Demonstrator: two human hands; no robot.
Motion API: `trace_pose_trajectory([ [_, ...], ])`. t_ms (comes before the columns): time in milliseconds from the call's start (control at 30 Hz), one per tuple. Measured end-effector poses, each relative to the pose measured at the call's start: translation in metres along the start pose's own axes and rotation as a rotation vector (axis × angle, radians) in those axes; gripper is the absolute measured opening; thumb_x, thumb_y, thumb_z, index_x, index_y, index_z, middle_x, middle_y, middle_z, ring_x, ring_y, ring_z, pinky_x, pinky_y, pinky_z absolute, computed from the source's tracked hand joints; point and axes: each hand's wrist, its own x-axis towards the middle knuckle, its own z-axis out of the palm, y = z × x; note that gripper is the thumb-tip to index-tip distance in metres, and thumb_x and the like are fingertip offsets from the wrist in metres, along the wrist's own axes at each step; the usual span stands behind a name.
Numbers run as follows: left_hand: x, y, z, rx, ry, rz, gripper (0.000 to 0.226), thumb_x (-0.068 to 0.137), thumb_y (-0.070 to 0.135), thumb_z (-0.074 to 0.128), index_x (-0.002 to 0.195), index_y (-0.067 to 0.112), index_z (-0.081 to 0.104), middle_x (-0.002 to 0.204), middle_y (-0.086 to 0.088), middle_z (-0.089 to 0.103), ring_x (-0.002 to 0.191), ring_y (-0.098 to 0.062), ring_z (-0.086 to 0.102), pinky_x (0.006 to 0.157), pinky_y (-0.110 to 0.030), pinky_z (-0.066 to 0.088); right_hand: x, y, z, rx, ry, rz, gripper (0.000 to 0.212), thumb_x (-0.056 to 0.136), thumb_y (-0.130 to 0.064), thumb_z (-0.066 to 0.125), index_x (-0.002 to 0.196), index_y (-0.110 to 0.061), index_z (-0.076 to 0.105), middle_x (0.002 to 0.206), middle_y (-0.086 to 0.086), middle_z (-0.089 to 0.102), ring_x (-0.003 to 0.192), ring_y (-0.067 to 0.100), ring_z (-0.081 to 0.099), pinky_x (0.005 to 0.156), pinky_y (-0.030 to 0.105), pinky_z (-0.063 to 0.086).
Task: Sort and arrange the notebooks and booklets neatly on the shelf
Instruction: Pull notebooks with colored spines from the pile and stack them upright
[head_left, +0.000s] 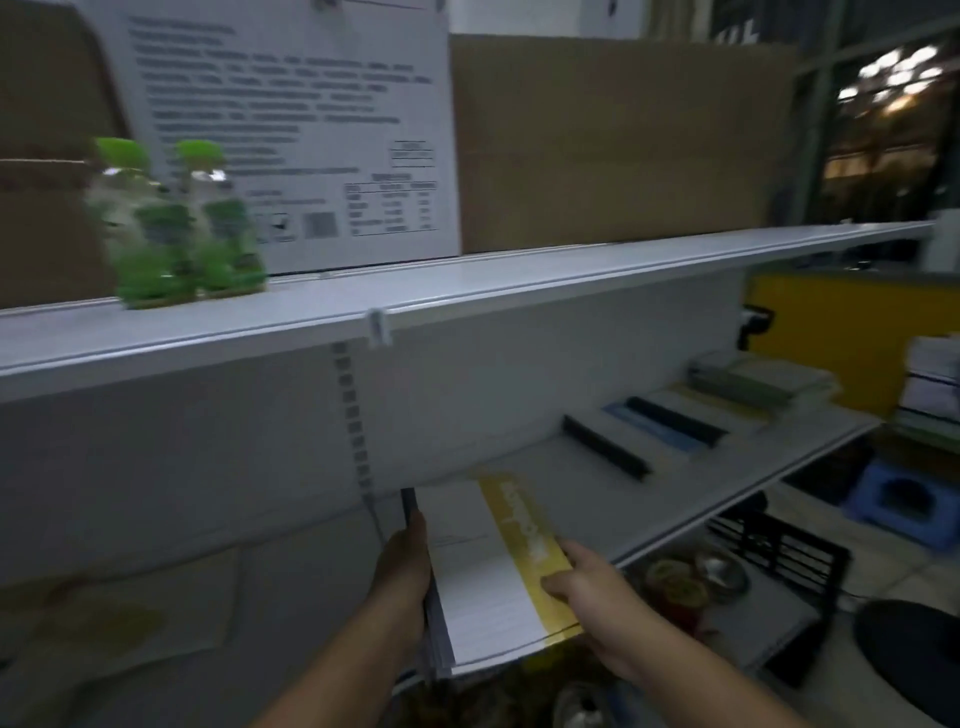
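Observation:
A stack of booklets (480, 577) with a white cover and a yellow band along its right side lies on the lower white shelf (566, 483), its near end sticking out past the front edge. My left hand (408, 564) grips the stack's left edge. My right hand (587, 587) presses on the yellow band at the right edge. Farther right on the same shelf lie a black-spined notebook (605, 447), a blue notebook with a black spine (670, 423), and a pile of green and pale booklets (763, 382).
The upper shelf (467, 296) carries two green-capped bottles (182, 223), a white printed carton (296, 130) and a brown cardboard box (623, 140). Yellowish sheets (119, 618) lie at the lower left. Below right stand a black wire rack (779, 561), bowls, a blue stool (904, 504) and paper stacks (935, 384).

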Motion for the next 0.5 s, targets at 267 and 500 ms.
trace_pose_trajectory([
  [267, 0.012, -0.003, 0.127, -0.010, -0.180, 0.023, 0.030, 0.102, 0.028, 0.041, 0.129, 0.018, 0.044, 0.121, 0.000, 0.053, 0.097, -0.023, 0.054, 0.084, -0.031, 0.043, 0.018, -0.001, -0.110, -0.053, 0.165, 0.059, 0.036, 0.093, -0.002, 0.040, 0.118, -0.021, 0.059, 0.105, 0.004, 0.066, 0.093, 0.024, 0.060, 0.074, 0.029, 0.044],
  [500, 0.068, 0.002, 0.182, 0.130, -0.145, 0.066, 0.040, 0.102, 0.023, 0.040, 0.134, 0.001, 0.045, 0.125, -0.021, 0.053, 0.105, -0.034, 0.054, 0.086, -0.033, 0.040, 0.049, -0.019, -0.151, -0.108, 0.144, 0.067, 0.043, 0.102, -0.013, 0.032, 0.144, -0.016, 0.032, 0.134, -0.005, 0.043, 0.130, 0.016, 0.038, 0.097, 0.021, 0.030],
])
